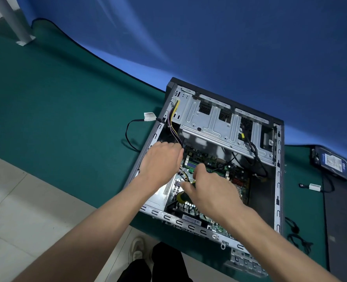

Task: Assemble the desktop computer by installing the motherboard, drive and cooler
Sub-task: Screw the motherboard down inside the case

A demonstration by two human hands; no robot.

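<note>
A person stands at the near edge of a green-covered table [66, 110], both bare forearms reaching forward into an open computer case [278, 180] lying on its side near that edge.

The right hand [213, 190] is curled around a screwdriver [181, 196] with a yellow and black handle, its tip pointing down toward the motherboard [221, 165], which already sits inside the case. The shaft and tip are hidden by the fingers, so the screw being driven cannot be seen.

The left hand [160, 161] is just beyond and to the left, near the case's left wall, its fingers bent down among the cables [173, 123]; whether it pinches a cable or merely holds them aside cannot be told.

Risks from here, as a judgement: the tip could slip off a screw and gouge the board, since components crowd close around it. A loose cable could fall back under the tool if the left hand lets go. Overtightening could crack the board.

Farther back, the metal drive cage [215, 123] spans the case and looks empty. The hard drive [334, 162] lies outside, near the table's right edge, not yet installed. No cooler can be made out.
</note>
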